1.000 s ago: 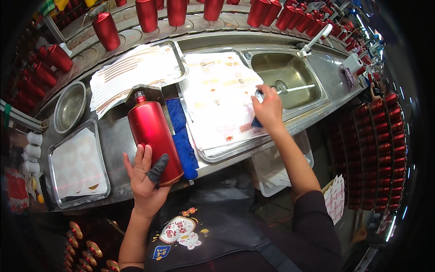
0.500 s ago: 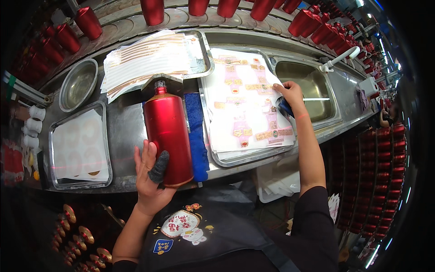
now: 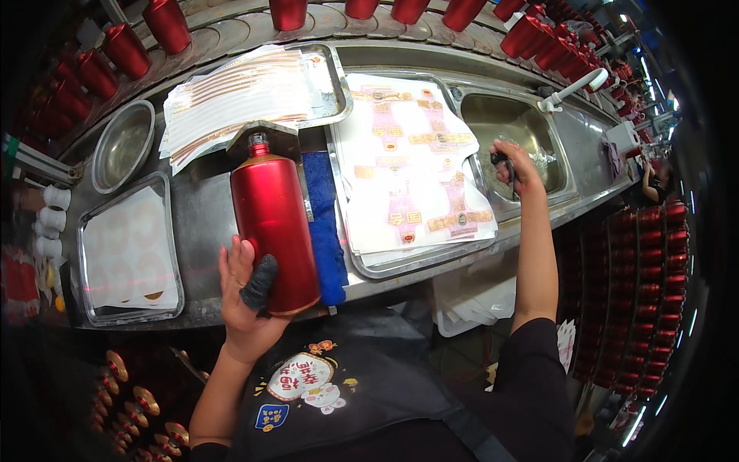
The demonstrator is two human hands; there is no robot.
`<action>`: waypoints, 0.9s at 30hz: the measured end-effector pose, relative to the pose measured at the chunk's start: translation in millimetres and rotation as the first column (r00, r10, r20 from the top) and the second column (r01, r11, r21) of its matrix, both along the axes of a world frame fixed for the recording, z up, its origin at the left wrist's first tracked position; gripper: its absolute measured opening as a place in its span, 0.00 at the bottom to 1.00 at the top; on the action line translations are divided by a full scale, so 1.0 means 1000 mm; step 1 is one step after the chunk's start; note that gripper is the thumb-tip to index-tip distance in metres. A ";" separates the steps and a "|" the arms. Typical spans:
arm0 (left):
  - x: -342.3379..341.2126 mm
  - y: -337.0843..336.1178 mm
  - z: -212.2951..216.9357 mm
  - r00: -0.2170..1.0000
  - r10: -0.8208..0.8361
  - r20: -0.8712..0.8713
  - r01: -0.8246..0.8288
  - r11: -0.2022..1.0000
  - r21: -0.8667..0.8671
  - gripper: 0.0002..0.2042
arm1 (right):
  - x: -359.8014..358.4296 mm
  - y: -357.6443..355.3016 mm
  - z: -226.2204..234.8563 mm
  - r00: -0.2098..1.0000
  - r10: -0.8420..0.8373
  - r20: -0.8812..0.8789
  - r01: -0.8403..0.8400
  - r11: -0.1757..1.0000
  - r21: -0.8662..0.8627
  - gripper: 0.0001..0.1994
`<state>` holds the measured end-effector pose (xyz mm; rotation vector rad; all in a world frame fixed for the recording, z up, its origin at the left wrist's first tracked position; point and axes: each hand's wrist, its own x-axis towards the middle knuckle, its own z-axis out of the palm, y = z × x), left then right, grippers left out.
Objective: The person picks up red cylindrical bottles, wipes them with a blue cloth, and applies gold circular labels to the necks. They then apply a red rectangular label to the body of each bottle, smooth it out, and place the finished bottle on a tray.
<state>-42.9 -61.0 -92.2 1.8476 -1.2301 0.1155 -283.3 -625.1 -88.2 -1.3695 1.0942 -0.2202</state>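
Observation:
A glossy red bottle lies tilted in front of me, its clear-topped neck against an angled metal rest. My left hand touches its lower left side. The fingers there are stretched out, and a dark grey cover wraps the thumb. Over the near-left edge of the sink, my right hand is closed around a small dark tool whose kind I cannot make out. Left of that hand lies a stack of white label sheets with pink and gold prints, on a metal tray.
A blue cloth lies right of the bottle. Striped sheets fill a back tray. A metal bowl and a tray of pale sheets are at left. Red bottles line the conveyor behind. A white tap overhangs the sink.
My right hand has left the edge of the label sheets and moved right, over the sink, with the dark tool. The left hand stays at the bottle; the whole view has shifted slightly.

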 end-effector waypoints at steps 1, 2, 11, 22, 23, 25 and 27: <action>0.000 0.000 0.000 1.000 0.003 -0.007 -0.003 1.000 0.008 0.44 | 0.012 0.012 0.013 0.995 0.096 0.034 -0.096 0.995 -0.011 0.13; 0.000 0.000 -0.001 1.000 0.005 -0.013 -0.005 1.000 0.014 0.43 | 0.023 0.025 0.020 0.967 0.225 0.119 -0.225 0.974 -0.013 0.12; 0.001 0.001 0.001 1.000 -0.003 -0.030 0.004 1.000 0.009 0.40 | 0.078 0.039 -0.014 0.926 -0.112 -0.360 -0.193 0.680 -0.708 0.17; 0.016 0.014 0.030 0.940 -0.069 -0.334 0.016 0.987 -0.157 0.37 | 0.121 0.127 0.046 0.985 0.064 -0.163 -0.172 0.517 -0.838 0.09; 0.021 0.012 0.036 0.913 -0.087 -0.398 -0.019 0.967 -0.255 0.36 | 0.130 0.136 0.059 0.995 0.095 -0.042 -0.100 0.766 -0.635 0.08; 0.029 -0.002 0.046 0.753 -0.049 -0.657 -0.262 0.892 -0.368 0.22 | 0.146 0.160 0.087 0.983 0.167 0.078 -0.120 0.901 -0.417 0.07; 0.051 -0.006 0.061 0.420 -0.027 -0.907 -0.361 0.912 -0.195 0.18 | 0.164 0.190 0.116 0.962 0.191 0.195 -0.147 0.965 -0.218 0.08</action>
